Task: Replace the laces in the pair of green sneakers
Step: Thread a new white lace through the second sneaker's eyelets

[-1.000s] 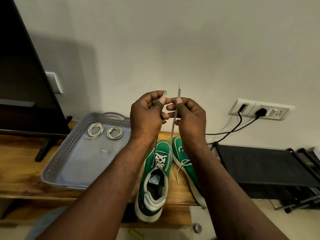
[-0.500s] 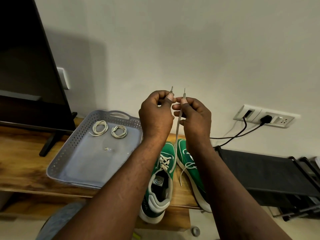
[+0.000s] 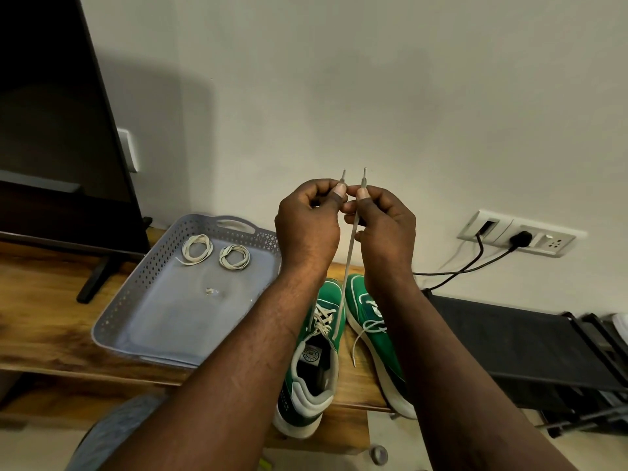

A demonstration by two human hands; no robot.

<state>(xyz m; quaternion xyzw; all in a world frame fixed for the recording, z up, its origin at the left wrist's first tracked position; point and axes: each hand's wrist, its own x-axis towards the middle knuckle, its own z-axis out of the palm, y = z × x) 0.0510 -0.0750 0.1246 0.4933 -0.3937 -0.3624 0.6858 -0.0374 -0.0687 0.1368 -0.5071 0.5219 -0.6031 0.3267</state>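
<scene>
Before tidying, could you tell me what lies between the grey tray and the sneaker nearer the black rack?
The other green sneaker, partly behind the left forearm, as the head view shows.

Wooden bench [image 3: 51,321]: TV [image 3: 51,113] on stand at far left corner; grey perforated tray [image 3: 112,321] near front edge, left of centre. Wall behind: socket plate [image 3: 557,241], black plug [image 3: 521,237] in it. Right of bench: low black rack [image 3: 509,334]
</scene>
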